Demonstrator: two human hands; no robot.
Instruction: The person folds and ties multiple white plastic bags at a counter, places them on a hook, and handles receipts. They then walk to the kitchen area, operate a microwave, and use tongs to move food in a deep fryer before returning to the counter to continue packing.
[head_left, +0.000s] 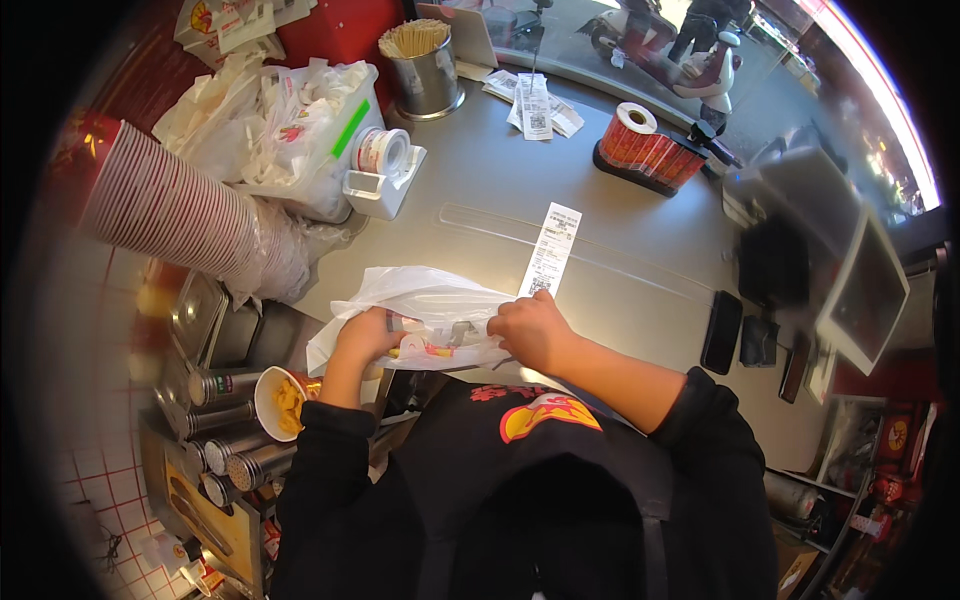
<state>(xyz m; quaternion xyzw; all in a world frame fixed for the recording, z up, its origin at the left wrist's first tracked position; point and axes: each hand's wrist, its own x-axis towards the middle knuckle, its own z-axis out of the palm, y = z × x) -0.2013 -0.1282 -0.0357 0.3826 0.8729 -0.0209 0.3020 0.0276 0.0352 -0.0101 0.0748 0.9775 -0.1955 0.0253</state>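
A thin white plastic bag lies sideways at the counter's front edge, just before my body. Through its film shows something with red and yellow print; its shape is mostly hidden. My left hand grips the bag's left part, with its fingertips against the contents and partly covered by film. With bent fingers my right hand pinches the bag's right end. Just beyond those knuckles, a printed paper receipt lies on the counter, partly over a clear plastic strip.
At left are a stack of paper cups, a bin of plastic bags, metal shakers and a cup of fried food. Behind stand a metal skewer canister, spiked receipts and a label roll. A screen and phone are right.
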